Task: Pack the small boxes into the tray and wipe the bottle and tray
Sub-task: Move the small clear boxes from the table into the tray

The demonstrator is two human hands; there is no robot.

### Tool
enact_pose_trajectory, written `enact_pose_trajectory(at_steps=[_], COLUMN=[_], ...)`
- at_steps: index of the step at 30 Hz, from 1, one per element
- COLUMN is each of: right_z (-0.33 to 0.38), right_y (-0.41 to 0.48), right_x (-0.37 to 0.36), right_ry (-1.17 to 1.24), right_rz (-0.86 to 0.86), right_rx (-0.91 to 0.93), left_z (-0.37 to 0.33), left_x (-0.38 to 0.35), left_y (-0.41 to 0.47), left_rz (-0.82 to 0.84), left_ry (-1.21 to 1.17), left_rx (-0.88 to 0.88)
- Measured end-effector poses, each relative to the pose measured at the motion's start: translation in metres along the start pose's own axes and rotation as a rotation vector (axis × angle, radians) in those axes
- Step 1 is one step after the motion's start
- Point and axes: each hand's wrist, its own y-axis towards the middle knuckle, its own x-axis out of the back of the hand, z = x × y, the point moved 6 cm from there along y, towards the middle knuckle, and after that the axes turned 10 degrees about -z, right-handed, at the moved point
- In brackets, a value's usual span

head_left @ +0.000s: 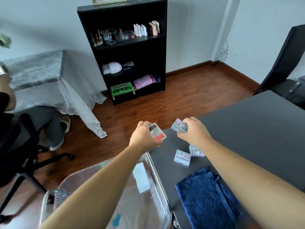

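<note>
My left hand [143, 138] grips a small clear box with red and beige pieces [158, 133] just past the far left corner of the dark table [255, 133]. My right hand [194, 131] holds another small clear box with a pink piece [179, 126] above the table's far edge. Two more small clear boxes lie on the table: one [182, 157] in the open, one [195, 151] partly under my right forearm. A clear plastic tray [153, 172] sits under my left forearm at the table's left side. No bottle is in view.
A folded blue towel [204, 199] lies on the table near me. A black shelf unit [130, 50] stands against the far wall. At the left a person sits on an office chair [33, 156] by a cloth-covered table [41, 76]. A black chair [283, 63] stands at the right.
</note>
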Motion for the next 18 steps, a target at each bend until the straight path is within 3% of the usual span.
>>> enact_pose_trajectory(at_steps=[9,18], right_z=[0.101,0.114], right_y=[-0.074,-0.147], right_x=[-0.027,-0.095], right_ry=[0.08,0.214], right_rz=[0.047,0.163], right_rx=[0.192,0.017], left_z=[0.087,0.148], left_x=[0.045,0.011], left_y=[-0.076,-0.144], left_rz=[0.006,0.111], left_ry=[0.071,0.106], left_rx=[0.087,0.178])
